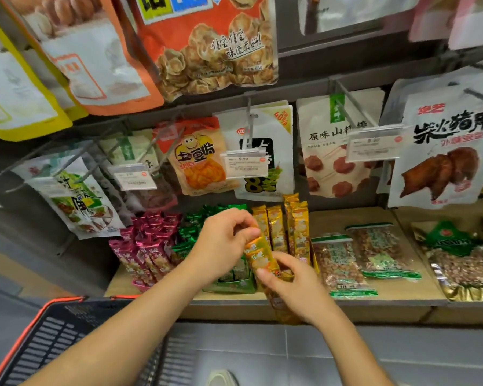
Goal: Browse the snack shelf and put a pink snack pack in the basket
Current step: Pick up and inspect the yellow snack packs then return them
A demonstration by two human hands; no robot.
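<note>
Both hands hold one orange-yellow snack pack (260, 254) in front of the low shelf. My left hand (223, 243) pinches its top end, and my right hand (293, 285) grips its lower part. Several pink snack packs (148, 243) stand upright in a box at the shelf's left, just left of my left wrist. The black basket with an orange rim (48, 341) sits on the floor at the lower left, partly hidden by my left forearm.
Green packs (190, 232) stand between the pink ones and the upright orange-yellow packs (287, 229). Clear nut bags (360, 260) lie on the cardboard shelf (402, 293) to the right. Snack bags hang on hooks with price tags (244, 164) above.
</note>
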